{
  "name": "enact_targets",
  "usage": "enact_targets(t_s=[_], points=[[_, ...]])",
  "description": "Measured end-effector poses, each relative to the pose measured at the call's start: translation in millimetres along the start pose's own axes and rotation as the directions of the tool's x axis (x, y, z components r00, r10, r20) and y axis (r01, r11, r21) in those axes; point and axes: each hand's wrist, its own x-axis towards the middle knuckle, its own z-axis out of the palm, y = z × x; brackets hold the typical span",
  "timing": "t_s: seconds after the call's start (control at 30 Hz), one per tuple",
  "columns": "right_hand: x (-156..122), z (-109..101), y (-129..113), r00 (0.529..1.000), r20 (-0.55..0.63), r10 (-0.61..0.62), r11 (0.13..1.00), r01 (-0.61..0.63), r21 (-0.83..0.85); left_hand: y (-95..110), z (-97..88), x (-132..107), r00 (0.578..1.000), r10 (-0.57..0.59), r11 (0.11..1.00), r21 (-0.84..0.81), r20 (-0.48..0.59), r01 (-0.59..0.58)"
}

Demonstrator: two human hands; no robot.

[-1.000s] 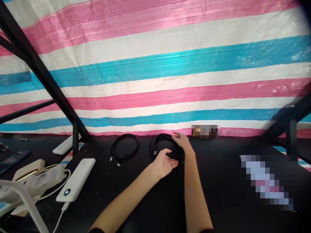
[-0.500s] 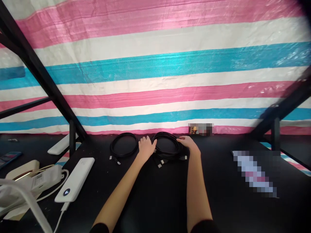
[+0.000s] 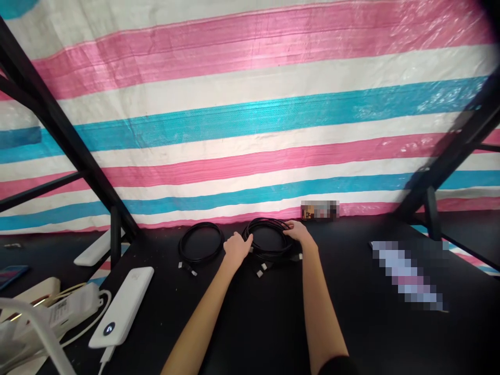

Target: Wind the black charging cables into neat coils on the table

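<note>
A stack of coiled black cables (image 3: 269, 239) lies on the black tabletop (image 3: 253, 323) near the striped tarp wall. My left hand (image 3: 237, 247) grips the coil's left edge with curled fingers. My right hand (image 3: 299, 231) closes over the coil's right edge. Several silver plug ends (image 3: 262, 269) stick out from the coil's near side. A second, single black cable coil (image 3: 200, 242) rests just to the left, untouched.
A white power bank (image 3: 123, 305) with a lit indicator and a white cord lies at the near left, beside a white power strip (image 3: 58, 312). Another white bar (image 3: 96, 249) sits behind a black frame post (image 3: 115, 235). Blurred items lie at the right and by the wall.
My left hand moved from the coil's near side to its left edge and closed on it. My right hand shifted to the right edge. The plug ends came into view.
</note>
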Motion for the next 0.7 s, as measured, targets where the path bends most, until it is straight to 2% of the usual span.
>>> enact_targets(t_s=[0.3,0.57,0.63,0.7], points=[[6.8,6.7,7.2,1.0,0.001,-0.031,0.999,0.031,0.029,-5.2,-1.6,5.9,0.995,0.005,1.0,-0.009,0.103,-0.004],[-5.2,-1.0,-15.4,0.986,-0.058,-0.156,0.984,0.16,0.079,-12.9,2.7,16.7,0.984,-0.001,0.995,-0.095,0.179,0.018],[-7.4,-1.3,-20.5,0.983,-0.068,-0.17,0.981,0.175,0.081,-15.1,3.3,19.3,0.986,0.02,0.987,-0.159,0.164,0.007],[-8.8,-1.3,-23.2,0.983,-0.078,-0.165,0.982,0.171,0.077,-15.6,4.2,21.1,0.995,0.041,0.973,-0.23,0.09,-0.019]])
